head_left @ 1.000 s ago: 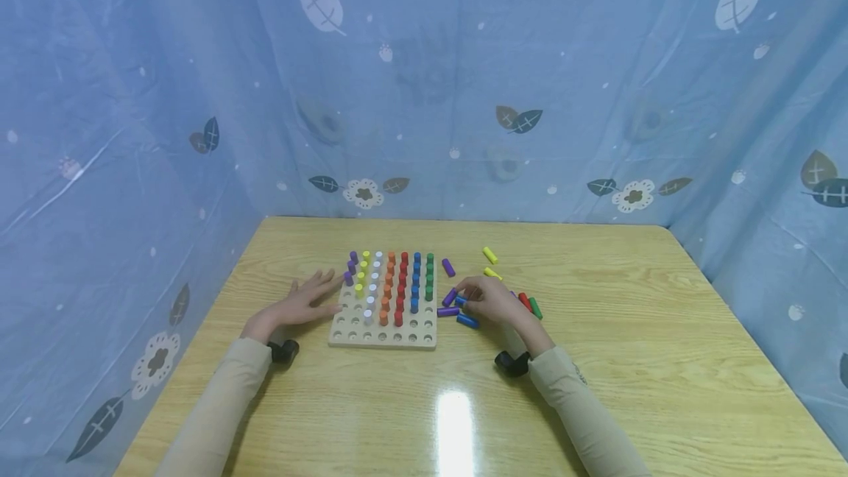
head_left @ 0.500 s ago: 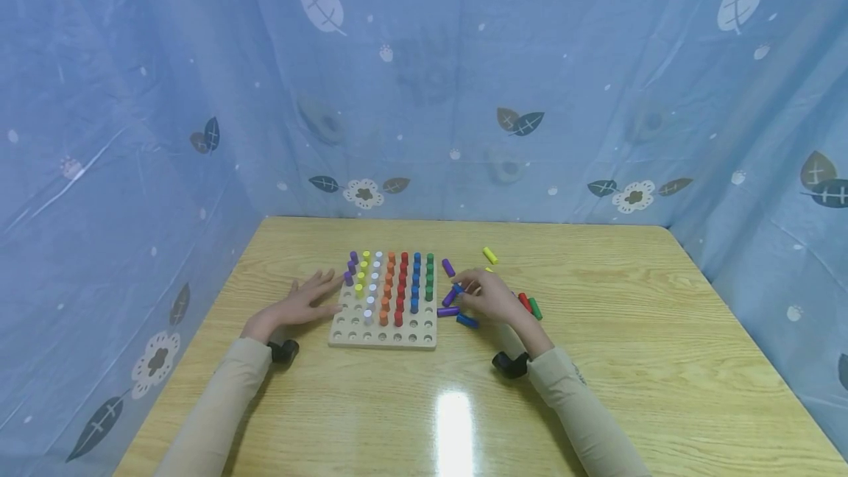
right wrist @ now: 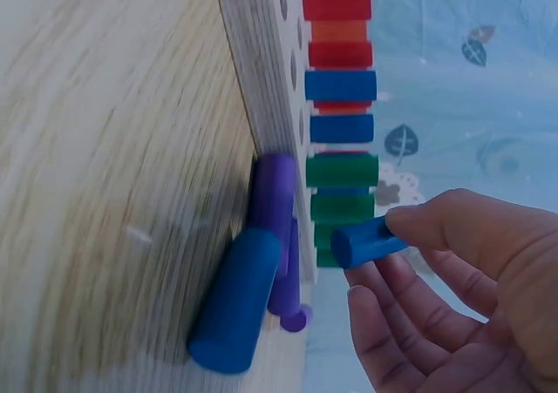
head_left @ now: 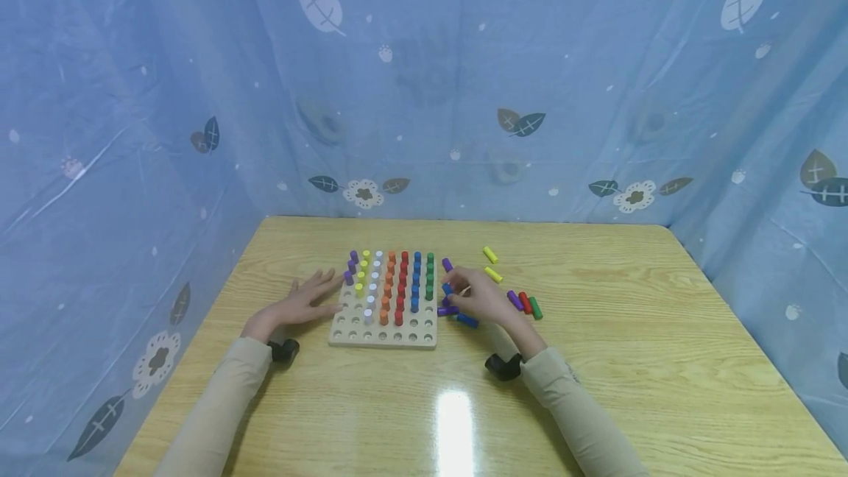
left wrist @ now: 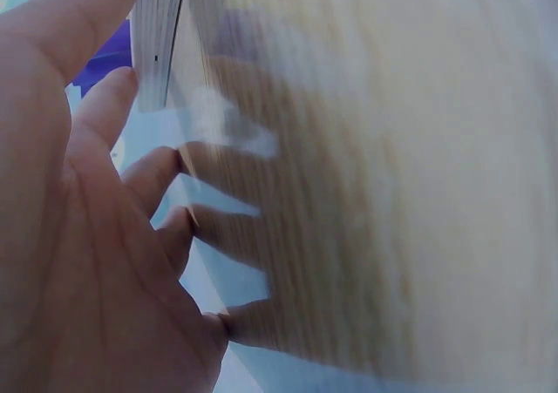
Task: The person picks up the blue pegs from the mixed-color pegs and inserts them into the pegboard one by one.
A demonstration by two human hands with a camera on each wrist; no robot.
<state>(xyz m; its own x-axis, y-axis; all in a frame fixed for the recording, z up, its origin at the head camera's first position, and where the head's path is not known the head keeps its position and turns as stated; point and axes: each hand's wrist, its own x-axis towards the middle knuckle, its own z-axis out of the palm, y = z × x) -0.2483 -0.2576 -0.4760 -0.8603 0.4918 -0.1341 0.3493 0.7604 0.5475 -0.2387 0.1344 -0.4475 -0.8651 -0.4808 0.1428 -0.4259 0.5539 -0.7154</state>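
A wooden pegboard (head_left: 383, 341) lies on the table with rows of upright coloured pegs in its holes. My right hand (head_left: 482, 297) pinches a blue peg (right wrist: 366, 241) between thumb and fingers, just right of the board's right edge. Below it lie a purple peg (head_left: 447, 311) and another blue peg (head_left: 467, 321), both on the table. My left hand (head_left: 301, 302) rests at the board's left edge with fingers spread and straight; in the left wrist view its thumb and index fingertip reach the board's side (left wrist: 157, 44). The green pegs (right wrist: 342, 172) form the column nearest my right hand.
Right of my right hand lie loose purple (head_left: 514, 300), red (head_left: 525, 302) and green (head_left: 535, 308) pegs side by side. Two yellow pegs (head_left: 493, 274) lie farther back. A blue patterned curtain (head_left: 450, 94) hangs behind the table (head_left: 629, 330).
My right hand has lifted a blue peg from the loose pile and moved left with it toward the board's right edge. My left hand has stayed in place.
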